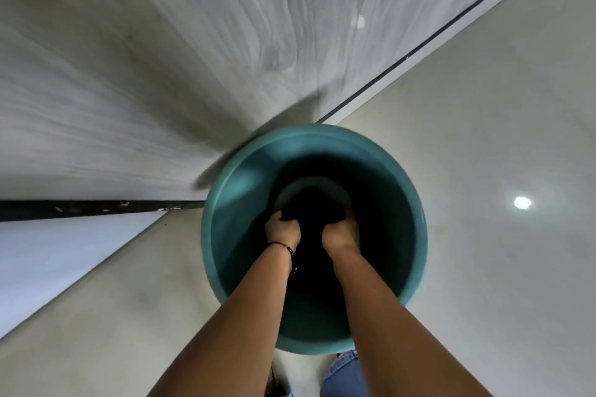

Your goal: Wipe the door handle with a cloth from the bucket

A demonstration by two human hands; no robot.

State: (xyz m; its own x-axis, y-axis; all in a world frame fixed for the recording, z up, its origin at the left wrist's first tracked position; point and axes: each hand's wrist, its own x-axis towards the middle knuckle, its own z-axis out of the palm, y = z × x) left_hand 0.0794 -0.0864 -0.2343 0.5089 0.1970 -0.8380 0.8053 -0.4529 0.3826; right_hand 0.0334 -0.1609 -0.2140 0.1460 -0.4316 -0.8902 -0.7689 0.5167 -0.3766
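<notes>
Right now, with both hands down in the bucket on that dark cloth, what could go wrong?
The cloth looks bunched between the left hand and right hand; lifted unwrung, it may drip on the glossy floor. The bucket stands close to the door, so a tug could tip it. The handle is out of view.

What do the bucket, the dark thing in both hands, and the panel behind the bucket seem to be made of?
Bucket: probably plastic, smooth teal with a soft sheen. Dark thing: likely cloth, since it bunches in the left hand and right hand. Panel: pale wood-grain pattern, perhaps laminate.
</notes>
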